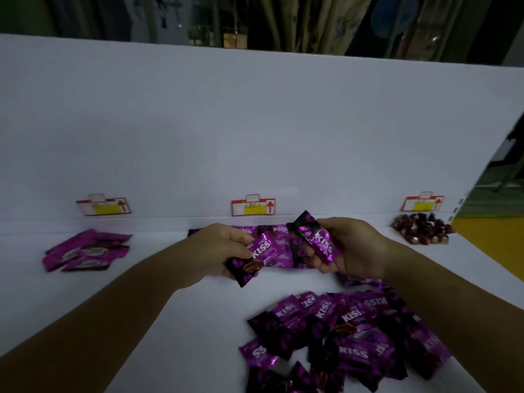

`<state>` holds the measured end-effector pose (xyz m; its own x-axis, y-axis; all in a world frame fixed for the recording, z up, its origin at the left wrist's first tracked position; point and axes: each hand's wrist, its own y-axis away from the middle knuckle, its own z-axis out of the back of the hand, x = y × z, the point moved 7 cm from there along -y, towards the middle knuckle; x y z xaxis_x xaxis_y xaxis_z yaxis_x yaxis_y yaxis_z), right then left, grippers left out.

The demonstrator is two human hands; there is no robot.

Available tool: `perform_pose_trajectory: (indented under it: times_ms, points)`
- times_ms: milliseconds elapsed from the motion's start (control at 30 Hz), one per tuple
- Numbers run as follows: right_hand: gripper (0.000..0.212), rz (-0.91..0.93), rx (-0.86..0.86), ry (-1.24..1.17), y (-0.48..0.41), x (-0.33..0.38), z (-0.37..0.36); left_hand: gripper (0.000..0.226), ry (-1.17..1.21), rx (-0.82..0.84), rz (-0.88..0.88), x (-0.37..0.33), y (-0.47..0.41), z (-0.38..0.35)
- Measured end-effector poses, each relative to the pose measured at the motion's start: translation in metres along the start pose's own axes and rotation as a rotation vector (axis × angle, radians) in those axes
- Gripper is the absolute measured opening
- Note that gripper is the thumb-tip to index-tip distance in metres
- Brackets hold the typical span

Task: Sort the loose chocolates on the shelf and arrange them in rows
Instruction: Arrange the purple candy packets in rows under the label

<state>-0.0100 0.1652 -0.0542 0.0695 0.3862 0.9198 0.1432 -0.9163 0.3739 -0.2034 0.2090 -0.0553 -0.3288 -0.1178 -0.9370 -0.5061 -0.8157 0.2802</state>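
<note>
Three red-framed label holders sit in a line low on the white back panel [255, 123]: the left one [103, 207], the middle one [253, 207] and the right one [422, 202]. Each carries a yellow slip and a red arrow pointing up. Above the panel, dim pale hanging fabric [297, 21] and a blue round shape [394, 15] show. At far right lies a yellow floor patch [493, 236].

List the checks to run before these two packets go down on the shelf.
1. Left hand grips a Kiss packet: ok.
2. Right hand grips a second Kiss packet: ok.
3. Back row of Kiss packets begun: ok.
4. Free slot in that row: cannot tell, hands hide it.
5. Loose pile in front cleared: not ok, jumbled.
6. Magenta packets and red chocolates lie apart: ok.
</note>
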Motion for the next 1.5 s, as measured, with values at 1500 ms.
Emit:
perform_pose_trajectory:
  times_ms: [1500]
  points:
    - [0.033,0.629,0.015,1.556,-0.032,-0.014,-0.12,0.065,-1.202,-0.175,-0.312,0.063,0.078,0.027]
